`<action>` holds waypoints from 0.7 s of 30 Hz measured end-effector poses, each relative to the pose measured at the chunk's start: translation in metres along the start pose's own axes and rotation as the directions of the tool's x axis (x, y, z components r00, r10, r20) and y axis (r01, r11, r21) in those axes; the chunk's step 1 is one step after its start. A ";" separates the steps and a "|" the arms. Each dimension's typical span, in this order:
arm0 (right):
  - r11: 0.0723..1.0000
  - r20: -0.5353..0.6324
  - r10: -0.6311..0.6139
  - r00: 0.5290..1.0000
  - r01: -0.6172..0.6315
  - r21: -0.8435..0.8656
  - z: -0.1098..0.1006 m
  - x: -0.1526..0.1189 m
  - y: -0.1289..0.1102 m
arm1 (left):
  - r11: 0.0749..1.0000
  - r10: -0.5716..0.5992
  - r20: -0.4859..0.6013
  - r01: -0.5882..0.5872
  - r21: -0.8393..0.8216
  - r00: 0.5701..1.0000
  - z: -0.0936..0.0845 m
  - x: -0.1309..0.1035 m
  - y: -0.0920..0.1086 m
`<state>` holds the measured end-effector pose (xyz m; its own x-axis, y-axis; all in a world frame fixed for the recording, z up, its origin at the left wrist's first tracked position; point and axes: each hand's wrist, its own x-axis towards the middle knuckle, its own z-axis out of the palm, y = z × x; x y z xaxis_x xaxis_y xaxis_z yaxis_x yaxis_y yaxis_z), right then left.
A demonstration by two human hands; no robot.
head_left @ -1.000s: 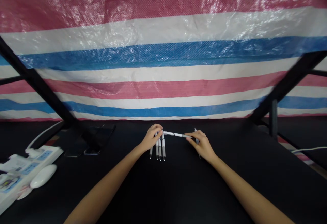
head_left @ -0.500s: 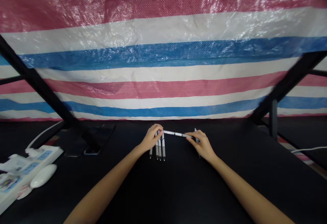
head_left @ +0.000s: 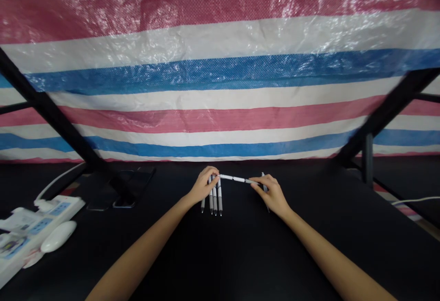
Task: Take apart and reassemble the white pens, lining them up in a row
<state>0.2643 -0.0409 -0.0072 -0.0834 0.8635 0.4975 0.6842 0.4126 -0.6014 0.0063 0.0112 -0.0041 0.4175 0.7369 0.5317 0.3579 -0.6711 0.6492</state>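
Note:
A white pen with a grey grip spans the gap between my two hands, nearly level. My left hand pinches its left end between thumb and fingers. At the other end, the thumb and fingers of my right hand close on the grey grip. Several similar pens lie side by side under and beside my left hand, grey tips toward me, their upper parts partly covered by the fingers. Another pen lies upright in view beneath my right hand, mostly hidden by it.
On the left of the black table are a white power strip with plugs, a white mouse and dark flat devices. Black frame bars slant at both sides. A striped sheet hangs behind.
The pen between my hands has rolled slightly about its length, so its dark markings look different. Both hands stay in place.

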 end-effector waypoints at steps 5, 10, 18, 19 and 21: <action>1.000 0.010 -0.010 1.000 0.011 -0.022 0.000 -0.001 0.001 | 0.999 -0.021 -0.003 0.021 -0.031 1.000 0.000 0.000 -0.001; 0.999 0.022 -0.023 1.000 0.023 -0.025 0.001 -0.001 0.002 | 0.997 -0.066 0.026 0.067 -0.039 0.997 0.000 0.000 -0.002; 1.000 0.013 -0.003 1.000 0.003 -0.009 0.000 0.000 0.000 | 0.999 -0.015 -0.005 0.014 -0.037 1.000 0.001 0.000 -0.001; 1.000 0.016 -0.002 1.000 0.002 -0.001 0.000 0.000 0.001 | 0.999 -0.014 -0.007 0.014 -0.039 1.000 0.001 0.000 -0.001; 1.000 0.020 -0.006 1.000 0.005 0.011 0.000 0.000 0.001 | 0.999 -0.026 -0.006 0.025 -0.041 1.000 0.001 0.000 -0.002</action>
<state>0.2652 -0.0408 -0.0078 -0.1018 0.8668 0.4882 0.6757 0.4205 -0.6055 0.0069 0.0122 -0.0059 0.4029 0.7544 0.5182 0.3342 -0.6483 0.6841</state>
